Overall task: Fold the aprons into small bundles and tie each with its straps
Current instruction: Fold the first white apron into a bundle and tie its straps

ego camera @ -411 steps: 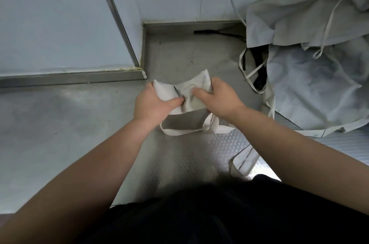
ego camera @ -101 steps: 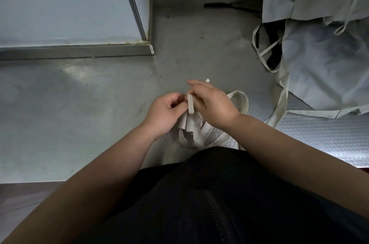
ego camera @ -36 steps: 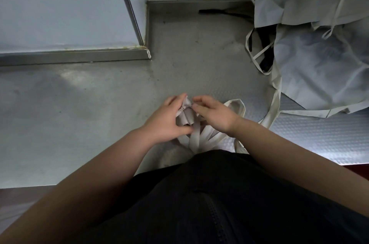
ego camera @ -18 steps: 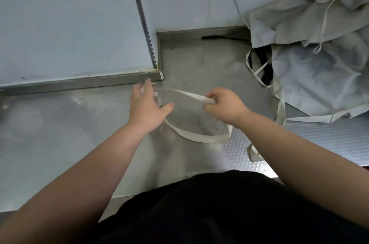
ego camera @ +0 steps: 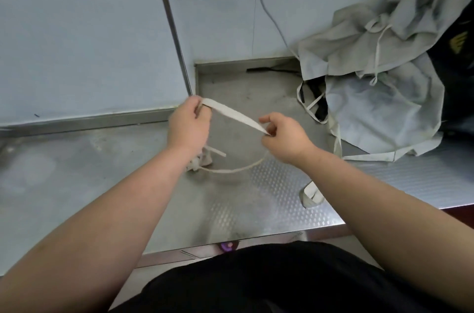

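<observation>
A flat off-white strap [ego camera: 232,114] stretches between my two hands above the metal counter. My left hand [ego camera: 188,126] grips its far end with curled fingers. My right hand [ego camera: 282,137] pinches the near end between thumb and fingers. Below my left wrist hangs the small folded apron bundle [ego camera: 201,160], mostly hidden by the wrist. A thin loop of strap [ego camera: 234,170] curves from the bundle towards my right hand.
A heap of loose grey-white aprons [ego camera: 379,97] with trailing straps lies at the right on the steel counter [ego camera: 77,159]. One strap end [ego camera: 311,194] lies near the counter's front edge. Pale wall panels and a metal corner post [ego camera: 171,25] stand behind.
Since a second ago my hands have risen from the bundle near my body and moved apart, pulling one strap taut between them. The bundle now hangs under my left wrist.
</observation>
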### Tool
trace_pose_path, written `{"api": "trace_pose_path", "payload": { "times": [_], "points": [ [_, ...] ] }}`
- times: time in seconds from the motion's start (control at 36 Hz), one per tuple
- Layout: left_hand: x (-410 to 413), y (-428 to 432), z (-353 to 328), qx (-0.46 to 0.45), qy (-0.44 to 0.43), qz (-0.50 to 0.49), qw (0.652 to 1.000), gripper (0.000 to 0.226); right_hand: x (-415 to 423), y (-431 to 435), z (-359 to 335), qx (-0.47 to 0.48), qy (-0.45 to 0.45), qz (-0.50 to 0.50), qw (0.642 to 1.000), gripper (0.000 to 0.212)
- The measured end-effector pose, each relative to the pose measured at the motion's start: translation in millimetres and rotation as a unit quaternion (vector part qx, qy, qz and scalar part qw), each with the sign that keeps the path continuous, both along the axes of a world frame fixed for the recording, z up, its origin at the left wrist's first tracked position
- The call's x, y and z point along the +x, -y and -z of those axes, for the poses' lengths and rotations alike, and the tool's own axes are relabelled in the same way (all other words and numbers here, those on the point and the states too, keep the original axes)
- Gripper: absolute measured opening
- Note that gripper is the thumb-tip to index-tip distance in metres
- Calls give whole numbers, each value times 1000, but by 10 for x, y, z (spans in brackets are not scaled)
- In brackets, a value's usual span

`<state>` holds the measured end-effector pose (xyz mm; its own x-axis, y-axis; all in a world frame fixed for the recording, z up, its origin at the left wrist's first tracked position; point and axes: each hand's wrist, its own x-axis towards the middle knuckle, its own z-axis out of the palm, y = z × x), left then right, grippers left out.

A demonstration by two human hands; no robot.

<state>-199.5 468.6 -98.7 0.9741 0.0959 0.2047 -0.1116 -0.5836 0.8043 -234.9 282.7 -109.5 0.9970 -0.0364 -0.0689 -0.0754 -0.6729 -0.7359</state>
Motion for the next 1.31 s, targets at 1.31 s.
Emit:
{"api": "trace_pose_path", "payload": {
  "times": [1.31],
  "points": [
    [-862, -1469, -2979, -431, 118, 17, 895, 31, -137, -1367, -3282, 396, 154, -157, 892, 14]
  ]
}}
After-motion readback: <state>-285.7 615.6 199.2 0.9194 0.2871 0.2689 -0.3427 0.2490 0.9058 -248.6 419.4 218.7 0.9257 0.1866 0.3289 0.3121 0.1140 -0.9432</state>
